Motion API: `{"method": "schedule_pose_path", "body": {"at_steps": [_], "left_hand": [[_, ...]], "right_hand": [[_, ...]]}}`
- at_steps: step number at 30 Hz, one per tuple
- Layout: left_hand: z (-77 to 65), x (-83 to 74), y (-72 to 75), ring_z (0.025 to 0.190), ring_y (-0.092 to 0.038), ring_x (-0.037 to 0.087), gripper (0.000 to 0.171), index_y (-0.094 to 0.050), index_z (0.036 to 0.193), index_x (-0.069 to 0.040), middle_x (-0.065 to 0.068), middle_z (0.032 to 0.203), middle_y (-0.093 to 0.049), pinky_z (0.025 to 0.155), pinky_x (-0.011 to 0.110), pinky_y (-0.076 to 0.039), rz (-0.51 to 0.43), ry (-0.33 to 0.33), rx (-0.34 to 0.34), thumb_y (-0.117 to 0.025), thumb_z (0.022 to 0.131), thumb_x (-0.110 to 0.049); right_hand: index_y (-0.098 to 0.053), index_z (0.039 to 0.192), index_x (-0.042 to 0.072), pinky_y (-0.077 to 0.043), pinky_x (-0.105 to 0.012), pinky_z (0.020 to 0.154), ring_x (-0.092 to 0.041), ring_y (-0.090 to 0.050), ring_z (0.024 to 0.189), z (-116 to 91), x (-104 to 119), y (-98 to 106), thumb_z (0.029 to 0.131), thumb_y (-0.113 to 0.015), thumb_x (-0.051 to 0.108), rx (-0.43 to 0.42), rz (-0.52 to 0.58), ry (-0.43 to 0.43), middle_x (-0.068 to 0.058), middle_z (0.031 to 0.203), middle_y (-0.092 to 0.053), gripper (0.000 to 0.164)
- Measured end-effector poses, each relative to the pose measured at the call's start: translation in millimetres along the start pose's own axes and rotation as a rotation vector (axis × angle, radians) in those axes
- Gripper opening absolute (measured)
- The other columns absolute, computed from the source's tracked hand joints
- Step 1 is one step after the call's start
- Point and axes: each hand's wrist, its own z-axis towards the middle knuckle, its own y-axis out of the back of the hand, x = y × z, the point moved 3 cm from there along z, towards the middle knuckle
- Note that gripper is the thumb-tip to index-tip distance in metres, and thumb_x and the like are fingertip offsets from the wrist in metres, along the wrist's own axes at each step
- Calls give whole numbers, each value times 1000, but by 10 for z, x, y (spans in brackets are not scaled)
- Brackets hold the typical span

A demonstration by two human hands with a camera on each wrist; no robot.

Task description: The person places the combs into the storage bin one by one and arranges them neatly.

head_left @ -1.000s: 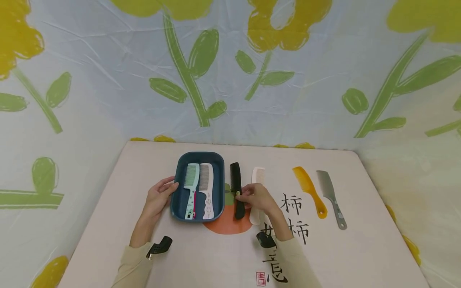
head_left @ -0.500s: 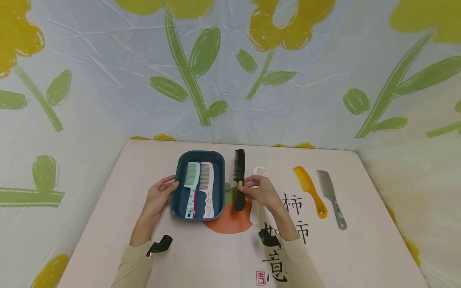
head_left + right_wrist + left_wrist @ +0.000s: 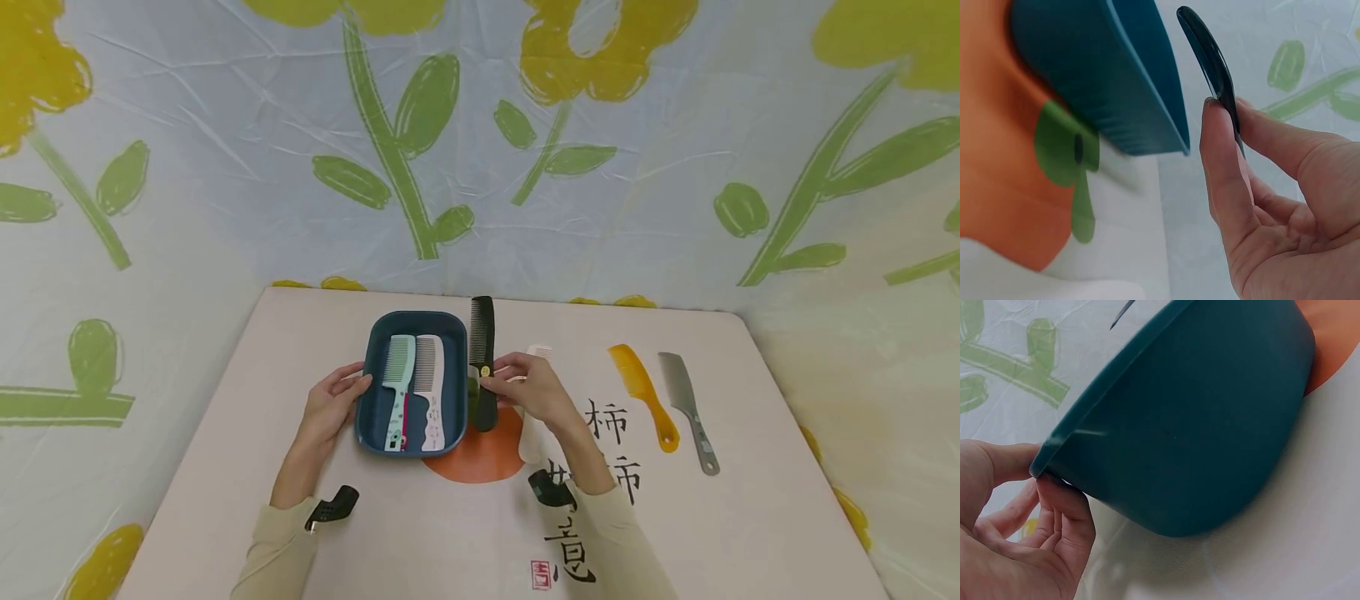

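Note:
A black comb [image 3: 482,333] with a yellow spot at its middle is raised beside the right wall of a dark blue tray [image 3: 363,433]. My right hand [image 3: 536,387] pinches it between thumb and fingers, and the right wrist view shows the comb [image 3: 1213,56] clear of the tray's rim. At the tray's left side my left hand [image 3: 330,408] pinches the rim, thumb on top and fingers beneath, as the left wrist view shows. Inside the tray lie a mint green comb [image 3: 400,375] and a white comb [image 3: 430,375], side by side.
Partly behind my right hand, another white comb [image 3: 531,442] lies on the table [image 3: 450,533]. Farther right are a yellow comb [image 3: 645,396] and a grey comb [image 3: 690,408]. The table cover bears an orange fruit print and black characters. Flowered cloth [image 3: 480,167] hangs behind.
My right hand has lifted the black comb off the table and carried it left to the tray's side. My left hand stays on the tray's rim.

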Motion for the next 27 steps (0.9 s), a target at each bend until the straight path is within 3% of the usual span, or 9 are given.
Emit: {"method": "schedule_pose_path", "body": {"at_steps": [6, 15, 22, 27], "left_hand": [[1, 5, 15, 86, -65, 10, 50, -59, 143, -15, 2, 113, -67, 69, 22, -53, 0, -5, -4, -74, 97, -30], [-20, -3, 1, 88, -66, 10, 52, -58, 143, -14, 4, 115, -66, 69, 21, -53, 11, -3, 6, -74, 97, -33], [-15, -5, 10, 89, -67, 10, 53, -57, 144, -15, 8, 123, -65, 72, 22, -54, 11, 7, 10, -73, 97, -33], [-11, -6, 14, 86, -65, 9, 53, -58, 142, -15, 5, 117, -66, 69, 21, -53, 11, 4, 6, -75, 96, -35]], "right_hand": [[-65, 119, -1, -61, -41, 75, -29, -71, 72, -5, 94, -161, 90, -81, 13, 7, -5, -6, -14, 96, -69, 35], [-65, 116, -1, -60, -47, 77, -33, -73, 72, 20, 133, -399, 91, -80, 14, 33, -10, 25, -13, 93, -69, 34], [-64, 113, -5, -61, -42, 70, -27, -72, 66, 81, 118, -564, 90, -80, 9, 59, 18, 42, -14, 90, -69, 31], [-64, 112, -7, -61, -37, 66, -27, -72, 67, 105, 115, -654, 91, -79, 9, 50, -23, 52, -13, 87, -68, 31]]}}
